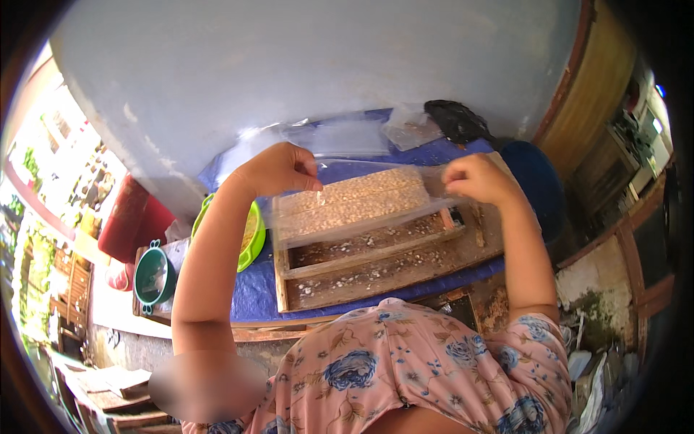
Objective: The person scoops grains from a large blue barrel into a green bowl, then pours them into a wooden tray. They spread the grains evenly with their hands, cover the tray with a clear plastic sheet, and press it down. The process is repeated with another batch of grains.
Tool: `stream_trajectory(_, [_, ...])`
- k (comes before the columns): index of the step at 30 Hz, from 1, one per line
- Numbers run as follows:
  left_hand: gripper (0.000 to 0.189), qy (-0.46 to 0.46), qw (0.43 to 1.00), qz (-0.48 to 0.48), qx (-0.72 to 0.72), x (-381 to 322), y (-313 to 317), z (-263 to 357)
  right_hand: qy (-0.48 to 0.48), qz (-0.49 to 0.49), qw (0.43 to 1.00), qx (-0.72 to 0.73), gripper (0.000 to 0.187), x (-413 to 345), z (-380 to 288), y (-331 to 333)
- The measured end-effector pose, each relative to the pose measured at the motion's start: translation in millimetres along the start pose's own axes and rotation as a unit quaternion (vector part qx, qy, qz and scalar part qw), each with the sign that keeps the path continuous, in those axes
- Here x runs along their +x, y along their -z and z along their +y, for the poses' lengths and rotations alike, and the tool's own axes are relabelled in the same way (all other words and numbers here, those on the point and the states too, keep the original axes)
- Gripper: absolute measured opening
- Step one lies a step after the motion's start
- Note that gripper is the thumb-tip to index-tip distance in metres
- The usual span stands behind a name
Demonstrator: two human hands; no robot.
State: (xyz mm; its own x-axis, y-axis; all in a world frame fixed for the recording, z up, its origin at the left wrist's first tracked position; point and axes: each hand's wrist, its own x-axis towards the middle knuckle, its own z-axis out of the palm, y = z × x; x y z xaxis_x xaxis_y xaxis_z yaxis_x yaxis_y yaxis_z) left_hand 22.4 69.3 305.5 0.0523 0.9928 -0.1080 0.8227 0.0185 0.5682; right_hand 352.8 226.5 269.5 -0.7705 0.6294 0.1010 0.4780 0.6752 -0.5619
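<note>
A clear plastic bag (303, 230) holds a flat slab of pale beans (374, 190), with a line running along its length. My left hand (284, 169) pinches a wisp of the plastic above the slab's left part. At the right end, my right hand (480, 179) has its fingers curled on the bag's loose end. Under the bag is a wooden frame (374, 252) with a slat across it, and white bits are scattered over its wooden board. The bag covers the frame's far part.
A bright green basin (259, 247) with pale yellow contents stands left, partly behind my left forearm. Beyond it is a dark green colander (139, 276). Clear plastic sheets (347, 138) and a black plastic bag (458, 119) lie by the wall. A dark blue tub (534, 187) stands right.
</note>
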Motion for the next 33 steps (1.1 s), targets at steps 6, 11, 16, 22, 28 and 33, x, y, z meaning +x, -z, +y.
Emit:
stream_trajectory(6, [0.021,0.094,0.976,-0.060,-0.187,-16,-12,-44,-0.089,-0.051,0.984,0.146,0.009,-3,22,33])
stream_trajectory(11, [0.022,0.130,0.966,-0.059,-0.216,-7,-31,-72,-0.093,-0.068,0.979,0.170,0.007,22,47,22])
stream_trajectory(16, [0.026,0.084,0.989,0.112,-0.054,-3,-60,-88,-0.078,-0.020,0.984,0.157,0.005,41,64,-3])
stream_trajectory(22, [0.017,0.062,0.975,0.042,-0.211,-10,-53,-99,-0.068,0.056,0.990,0.105,0.006,48,66,-6])
stream_trajectory(28, [0.013,0.042,0.976,0.108,-0.187,-17,-57,-97,-0.021,0.143,0.986,0.085,0.008,44,57,-6])
stream_trajectory(33, [0.019,-0.122,0.931,0.332,0.084,-36,-57,-88,0.145,0.334,0.931,0.013,0.006,11,50,-9])
